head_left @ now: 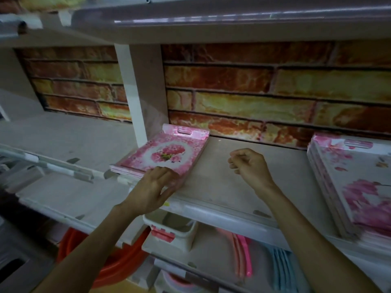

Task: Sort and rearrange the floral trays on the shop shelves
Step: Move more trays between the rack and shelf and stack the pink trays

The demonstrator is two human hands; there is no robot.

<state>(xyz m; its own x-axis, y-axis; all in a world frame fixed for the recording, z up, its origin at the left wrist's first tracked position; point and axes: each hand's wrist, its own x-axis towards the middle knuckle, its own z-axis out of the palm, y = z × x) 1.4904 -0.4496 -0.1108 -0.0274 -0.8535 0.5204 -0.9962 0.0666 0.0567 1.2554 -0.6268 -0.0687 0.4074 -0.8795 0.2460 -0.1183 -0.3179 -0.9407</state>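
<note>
- Head view: my left hand [153,188] lies on the near edge of a small stack of pink trays [163,155], fingers curled over its front corner and gripping it.
- The stack sits on the shelf [222,187], just right of the white upright divider [135,96], with the trays' handle slot towards the brick-patterned back wall [264,92].
- My right hand [250,166] hovers over bare shelf to the right of the stack, fingers loosely curled, holding nothing and touching nothing.
- A second, larger pile of floral trays [355,187] lies at the shelf's right end, well apart from both hands.
- On the shelf below I see a white bin [171,227], an orange tub [110,265] and some pink and blue plastic goods [260,259].
</note>
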